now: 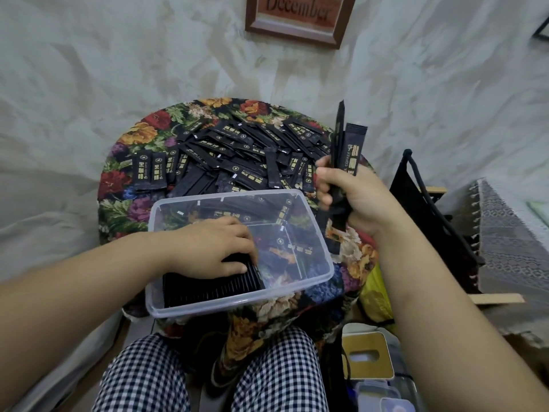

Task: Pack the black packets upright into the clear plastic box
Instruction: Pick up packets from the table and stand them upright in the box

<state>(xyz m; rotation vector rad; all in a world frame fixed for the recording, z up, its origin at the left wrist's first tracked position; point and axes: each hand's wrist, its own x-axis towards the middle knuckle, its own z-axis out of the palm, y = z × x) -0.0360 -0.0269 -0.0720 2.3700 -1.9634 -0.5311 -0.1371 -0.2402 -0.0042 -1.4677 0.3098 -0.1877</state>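
left hand [218, 248]: inside the clear plastic box [312, 264], palm down, fingers spread and pressed on top of the packed row [208, 288]; not gripping anything, just resting on packet tops
right hand [353, 200]: raised right of the box, fist clenched round a bundle of black packets [346, 150]; bundle stands near upright, tops poke well above the fist, bottoms hang below it
clear plastic box: rectangular, no lid, sits on near part of the bench [124, 185], tilted a bit in view
packed row: black packets upright on edge, tight together, fill near-left corner of the box; far and right part of box floor bare, floral cloth shows through
loose packets [237, 153]: big heap lying flat and overlapping on far half of the bench, just beyond box far wall; gold print on some
bench: round top, dark floral cloth
checked trousers [214, 376]: knees at near edge, under the bench
framed sign [300, 16]: on wall, far, reads December
black rack [427, 209]: right of the bench
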